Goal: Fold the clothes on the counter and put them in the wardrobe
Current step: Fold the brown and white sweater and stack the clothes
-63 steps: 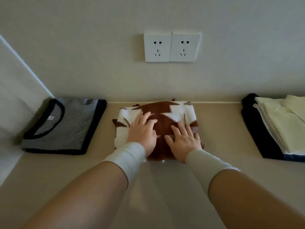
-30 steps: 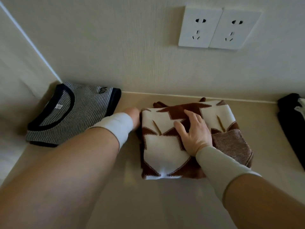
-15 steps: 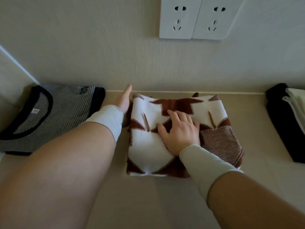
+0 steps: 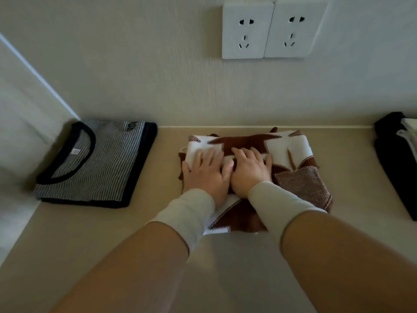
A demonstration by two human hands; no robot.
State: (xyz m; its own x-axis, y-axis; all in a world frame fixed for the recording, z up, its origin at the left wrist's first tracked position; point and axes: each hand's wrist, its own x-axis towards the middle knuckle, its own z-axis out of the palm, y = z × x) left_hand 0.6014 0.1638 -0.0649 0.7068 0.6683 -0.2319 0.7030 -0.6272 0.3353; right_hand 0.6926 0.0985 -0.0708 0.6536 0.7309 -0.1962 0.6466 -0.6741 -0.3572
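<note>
A folded brown-and-white patterned knit lies on the beige counter, close to the back wall. My left hand lies flat on its left half, fingers straight and pointing at the wall. Beside it, thumbs almost touching, my right hand presses flat on the knit's middle. A folded grey striped T-shirt with a dark collar and trim sits at the left of the counter. At the right edge of the view lies a stack of folded clothes, black below and cream on top.
Two white wall sockets sit above the knit. A pale side wall closes the counter on the left, right beside the striped T-shirt. Bare counter lies between the three piles and along the near edge.
My left hand came from the knit's left edge up onto its top, beside my right hand. The right hand stayed pressed on the knit.
</note>
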